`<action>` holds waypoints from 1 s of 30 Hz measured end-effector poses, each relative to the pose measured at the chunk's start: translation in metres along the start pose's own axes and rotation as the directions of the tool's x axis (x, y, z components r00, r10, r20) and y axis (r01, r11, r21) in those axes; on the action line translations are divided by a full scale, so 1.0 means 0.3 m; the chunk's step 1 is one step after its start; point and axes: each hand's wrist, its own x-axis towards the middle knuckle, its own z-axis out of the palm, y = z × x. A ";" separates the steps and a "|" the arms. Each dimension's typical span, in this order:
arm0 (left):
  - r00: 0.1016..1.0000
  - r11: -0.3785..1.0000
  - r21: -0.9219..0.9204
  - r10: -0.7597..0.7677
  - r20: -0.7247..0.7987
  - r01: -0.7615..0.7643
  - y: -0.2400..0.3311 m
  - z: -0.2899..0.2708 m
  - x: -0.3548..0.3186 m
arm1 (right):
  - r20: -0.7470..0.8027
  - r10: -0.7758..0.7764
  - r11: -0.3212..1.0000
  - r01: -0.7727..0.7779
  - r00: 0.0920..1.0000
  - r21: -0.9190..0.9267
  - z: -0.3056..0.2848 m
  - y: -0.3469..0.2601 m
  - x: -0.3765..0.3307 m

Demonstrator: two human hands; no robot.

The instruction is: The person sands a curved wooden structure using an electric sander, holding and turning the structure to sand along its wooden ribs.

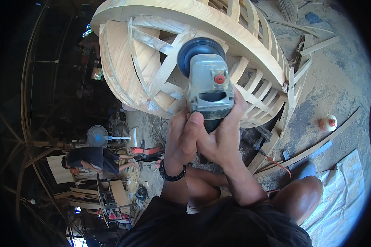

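Observation:
Both hands are closed round the body and rear of a grey angle grinder (210,78) with a red button on its head. My left hand (179,138) grips from the left, its thumb lying along the back of the housing. My right hand (224,142) wraps the other side, its fingers partly hidden by the tool. At the far end of the grinder, a dark round disc (193,48) lies over the slats of a curved wooden frame (185,14). Whether the disc touches the wood or spins, I cannot tell.
Wood offcuts (319,45) lie on the floor at the far right. Nearer are a white bottle with a red top (329,123), a long curved strip (317,149), an orange cord (278,164) and a pale sheet (342,185). Leftward, another person (90,159) bends near a fan (97,136).

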 end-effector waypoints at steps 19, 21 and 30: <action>0.986 0.976 -0.165 -0.124 0.116 0.142 0.113 0.013 0.047 | 0.035 0.097 0.976 -0.102 0.995 0.193 -0.041 -0.041 0.031; 0.979 0.983 -0.110 -0.128 0.156 0.146 0.115 0.015 0.045 | 0.011 0.058 0.982 -0.059 0.998 0.181 -0.043 -0.013 0.014; 0.984 0.979 -0.130 -0.143 0.104 0.156 0.141 -0.001 0.048 | 0.048 0.156 0.951 -0.163 0.987 0.261 -0.026 -0.060 0.042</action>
